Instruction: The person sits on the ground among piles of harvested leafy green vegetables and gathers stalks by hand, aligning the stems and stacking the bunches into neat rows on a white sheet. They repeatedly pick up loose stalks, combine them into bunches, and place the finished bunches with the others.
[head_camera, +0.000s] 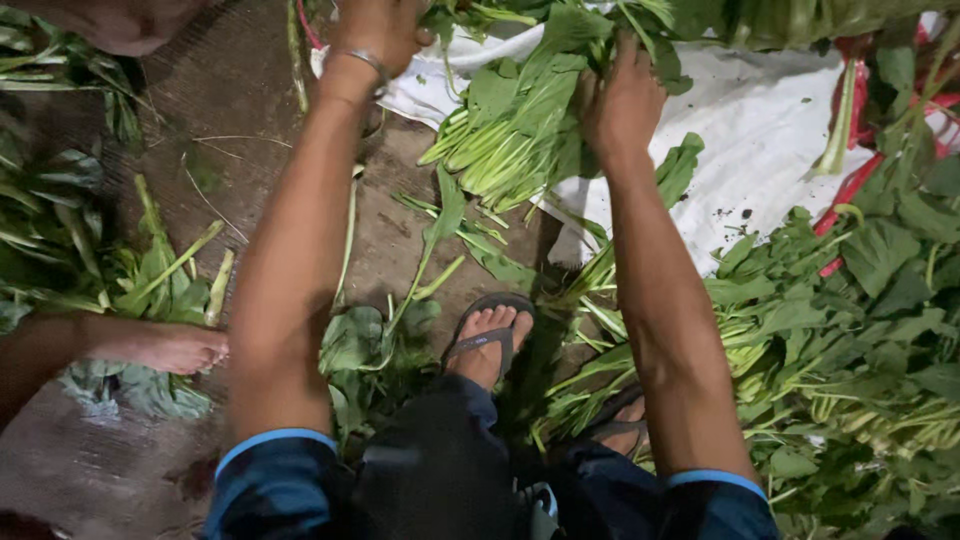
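Note:
My right hand (622, 100) grips a bunch of leafy greens (515, 130) with pale green stalks, holding it from the right side above a white sheet (760, 130). My left hand (378, 35), with a metal bangle on the wrist, reaches into the greens at the top of the view; its fingers are closed among leaves, partly hidden. Both arms stretch forward from dark blue sleeves. My foot in a grey sandal (490, 335) rests on the ground between the arms.
A large heap of the same greens (850, 340) lies at the right. Loose stalks and leaves (150, 270) are scattered at the left on the brown dirt ground (240, 90). Another person's bare foot (175, 348) rests at the left edge. Red fabric (850, 185) edges the sheet.

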